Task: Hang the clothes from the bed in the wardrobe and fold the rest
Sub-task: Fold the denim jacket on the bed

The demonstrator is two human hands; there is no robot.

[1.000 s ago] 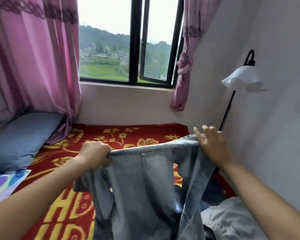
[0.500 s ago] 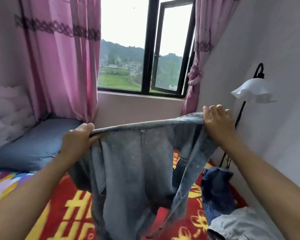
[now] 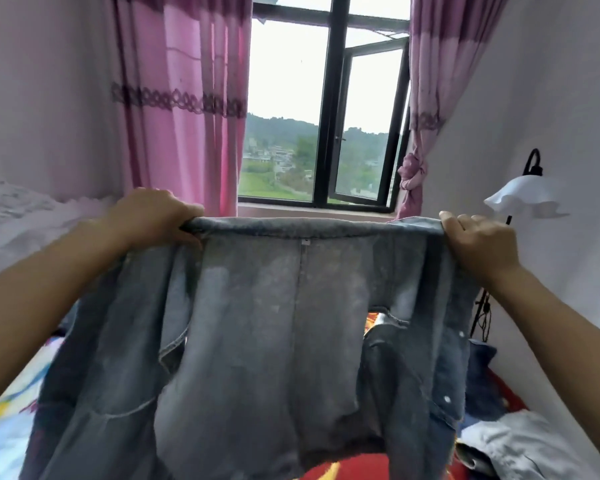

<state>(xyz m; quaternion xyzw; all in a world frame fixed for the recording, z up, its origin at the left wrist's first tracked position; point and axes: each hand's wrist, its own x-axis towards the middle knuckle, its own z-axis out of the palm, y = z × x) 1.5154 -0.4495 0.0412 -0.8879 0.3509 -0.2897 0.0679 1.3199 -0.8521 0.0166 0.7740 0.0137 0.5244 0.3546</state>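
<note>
The left hand point(image 3: 153, 216) and the right hand point(image 3: 478, 244) each grip, with curled fingers point(image 3: 465, 225), one shoulder of the denim jacket point(image 3: 274, 323). They hold it stretched wide above the bed point(image 3: 343, 468), probably so that it hangs flat, ready for hanging.

My left hand point(image 3: 153, 216) and right hand point(image 3: 478, 244) are bare, and both forearms point(image 3: 49, 289) are uncovered as far as they show.

The faded grey-blue denim jacket point(image 3: 257, 323) in front of you is mottled with paler washed patches and dotted with white studs. Under it your bed cover point(image 3: 347, 468) is red with yellow motifs. At the bed's right edge lie a dark blue denim garment point(image 3: 482, 382) and a pale grey garment point(image 3: 520, 448). The pink curtains point(image 3: 174, 140) carry a purple lace-like band.
</note>
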